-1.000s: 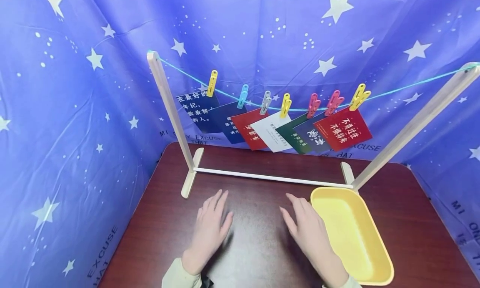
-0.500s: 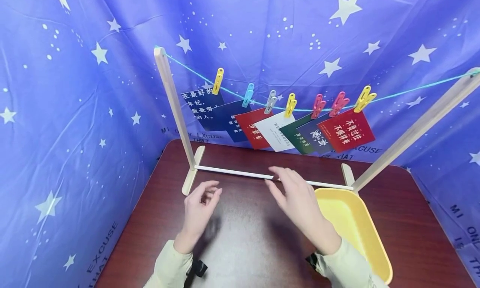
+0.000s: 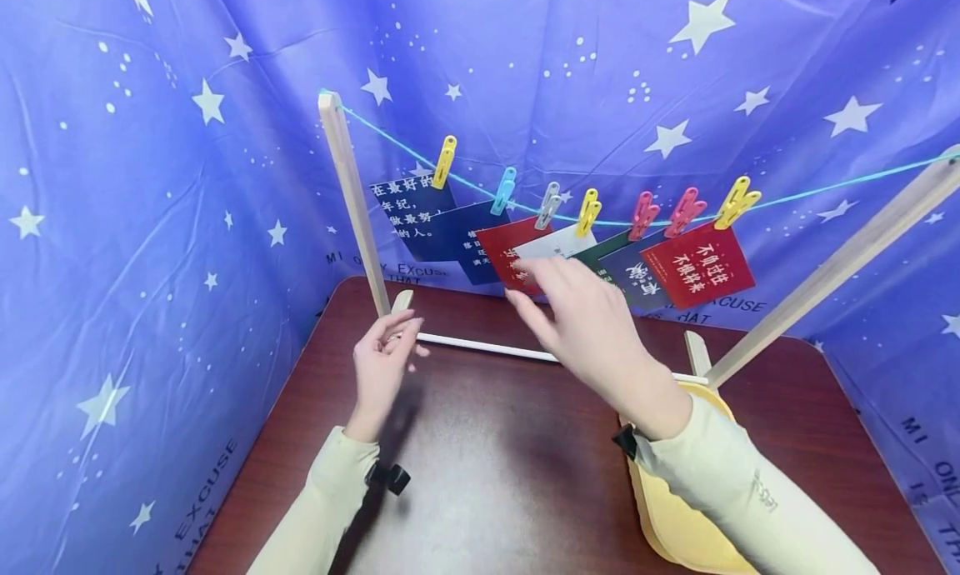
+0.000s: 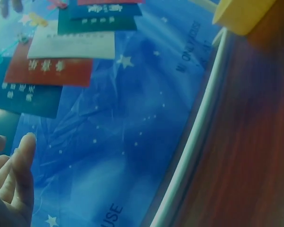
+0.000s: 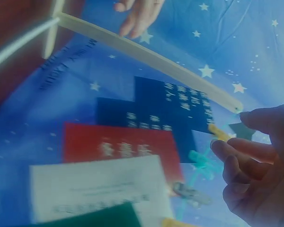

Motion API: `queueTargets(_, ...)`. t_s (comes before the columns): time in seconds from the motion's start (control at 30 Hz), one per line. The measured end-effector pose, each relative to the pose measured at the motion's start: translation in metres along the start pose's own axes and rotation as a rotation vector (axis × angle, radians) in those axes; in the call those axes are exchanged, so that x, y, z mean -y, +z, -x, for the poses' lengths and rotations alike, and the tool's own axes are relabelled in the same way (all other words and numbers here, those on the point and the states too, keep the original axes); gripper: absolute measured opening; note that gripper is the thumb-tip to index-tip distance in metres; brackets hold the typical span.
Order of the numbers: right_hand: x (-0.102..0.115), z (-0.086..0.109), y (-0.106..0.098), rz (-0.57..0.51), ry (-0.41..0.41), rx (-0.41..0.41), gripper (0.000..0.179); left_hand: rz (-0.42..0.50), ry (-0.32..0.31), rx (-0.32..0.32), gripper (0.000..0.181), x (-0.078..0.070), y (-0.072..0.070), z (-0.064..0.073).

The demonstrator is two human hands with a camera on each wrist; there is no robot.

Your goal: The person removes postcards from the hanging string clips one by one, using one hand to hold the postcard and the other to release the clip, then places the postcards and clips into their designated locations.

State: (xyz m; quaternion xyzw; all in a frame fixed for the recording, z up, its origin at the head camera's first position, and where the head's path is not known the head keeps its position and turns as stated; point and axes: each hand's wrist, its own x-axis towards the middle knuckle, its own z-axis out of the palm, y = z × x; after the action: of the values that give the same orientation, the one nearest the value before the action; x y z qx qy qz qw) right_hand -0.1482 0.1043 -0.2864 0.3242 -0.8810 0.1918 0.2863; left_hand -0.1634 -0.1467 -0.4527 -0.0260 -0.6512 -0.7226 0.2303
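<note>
Several printed cards hang by plastic clothespins from a turquoise string. At the left end a yellow clothespin (image 3: 444,162) holds a dark blue card (image 3: 408,221), and a light blue clothespin (image 3: 503,192) holds another. A grey clothespin (image 3: 548,205) holds a red card (image 5: 118,146), and beside it hangs a white card (image 5: 97,187). My right hand (image 3: 588,321) is raised in front of the middle cards and partly covers them, its fingers loosely bent around nothing. My left hand (image 3: 381,365) is held lower, near the left post's foot, fingers loosely curled and holding nothing.
The string runs between a left wooden post (image 3: 351,196) and a right wooden post (image 3: 832,267), joined low down by a white rod (image 3: 487,345). A yellow basin (image 3: 667,521) stands under my right forearm. Behind hangs a blue star-patterned curtain (image 3: 247,167).
Both hands have risen and moved forward from over the tabletop. The right hand has moved left to overlap the middle cards; the left hand's fingers have curled loosely. The cards still hang.
</note>
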Motion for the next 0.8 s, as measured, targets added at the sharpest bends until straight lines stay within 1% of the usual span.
queueTargets(0.1,0.004,-0.018,-0.007,0.022,-0.026,-0.007,0.037,0.013,0.006,-0.008,0.027,-0.001,-0.001,-0.015)
queueTargets(0.17,0.007,-0.031,-0.012,0.019,-0.029,-0.006,0.036,0.022,0.01,-0.013,0.029,-0.003,0.0,-0.024)
queueTargets(0.3,0.011,-0.059,-0.02,0.002,-0.023,0.027,0.034,0.047,0.007,-0.015,0.032,-0.006,0.002,-0.041)
queueTargets(0.47,0.01,-0.097,-0.03,-0.02,0.023,0.129,0.034,0.109,0.007,-0.014,0.035,-0.011,0.007,-0.057)
queueTargets(0.57,0.006,-0.119,-0.033,-0.027,0.051,0.194,0.036,0.139,0.007,-0.009,0.035,-0.014,0.01,-0.063)
queueTargets(0.67,0.0,-0.139,-0.033,-0.037,0.071,0.253,0.038,0.12,0.007,-0.001,0.035,-0.017,0.013,-0.068)
queueTargets(0.8,-0.007,-0.157,-0.029,-0.074,0.104,0.332,0.045,0.089,0.012,0.006,0.037,-0.022,0.016,-0.073)
